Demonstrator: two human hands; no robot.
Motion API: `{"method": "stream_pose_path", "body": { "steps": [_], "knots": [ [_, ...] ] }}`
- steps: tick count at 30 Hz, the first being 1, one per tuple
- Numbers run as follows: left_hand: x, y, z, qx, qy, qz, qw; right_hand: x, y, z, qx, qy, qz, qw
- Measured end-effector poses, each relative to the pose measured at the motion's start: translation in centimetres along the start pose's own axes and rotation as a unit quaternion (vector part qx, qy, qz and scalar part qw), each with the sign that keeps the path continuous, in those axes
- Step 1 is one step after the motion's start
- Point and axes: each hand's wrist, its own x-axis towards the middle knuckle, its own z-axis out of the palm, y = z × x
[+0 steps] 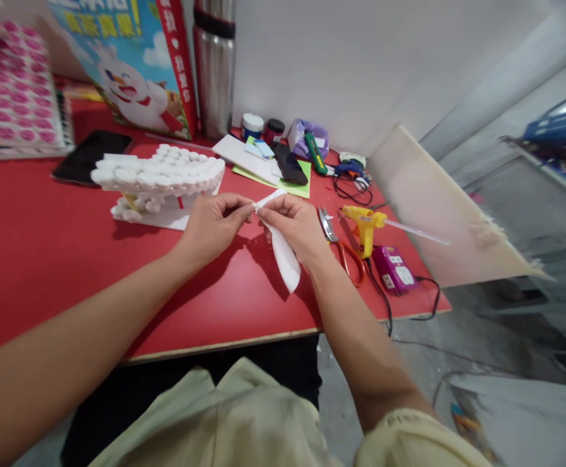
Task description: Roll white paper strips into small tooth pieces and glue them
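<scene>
Between my two hands is a white strip (285, 259) that looks like paper or thin foam. Its long end hangs down below my right hand (293, 224), and a short end sticks out above. The fingers of my right hand are closed on the strip. My left hand (217, 224) pinches at the strip's edge, thumb and forefinger meeting the right fingertips. Just left of my hands stands a white model (161, 172) built of rounded white pieces on a flat white base, with a small red post under it.
Right of my hands on the red table (205, 318) lie orange-handled scissors (348, 259), a yellow glue gun (365, 227) and a purple power socket (394, 269) with cords. Behind are a green cutter (315, 152), jars, a steel flask (215, 78), a printed box (132, 71) and a dark phone (91, 155).
</scene>
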Motion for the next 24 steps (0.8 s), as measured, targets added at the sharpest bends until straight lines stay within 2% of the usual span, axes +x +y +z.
{"method": "stream_pose_path", "body": {
  "steps": [3,5,9,11,17,21,24],
  "knots": [
    [-0.4,0.1,0.4,-0.003,0.024,0.001,1.0,-0.2,0.1,0.7,-0.103,0.063,-0.086,0.989],
    [-0.6,0.1,0.7,0.003,0.043,0.024,0.999,-0.4,0.0,1.3,-0.116,0.089,-0.102,0.984],
    [-0.8,0.3,0.9,0.068,0.079,0.124,0.987,-0.8,-0.6,2.1,-0.013,0.069,-0.052,0.996],
    [-0.8,0.3,0.9,0.104,0.078,0.168,0.977,-1.0,-0.8,2.1,0.023,0.064,-0.04,0.997],
    [-0.8,-0.2,0.8,0.177,0.052,0.237,0.954,-1.1,-0.9,1.8,0.037,0.056,-0.028,0.997],
    [-0.6,-0.1,0.5,0.12,0.033,0.242,0.962,-1.2,-1.0,1.7,0.034,0.069,-0.04,0.996],
    [-0.4,0.1,0.2,0.023,0.023,0.201,0.979,-1.2,-0.9,1.6,0.029,0.054,-0.057,0.996]
  ]
}}
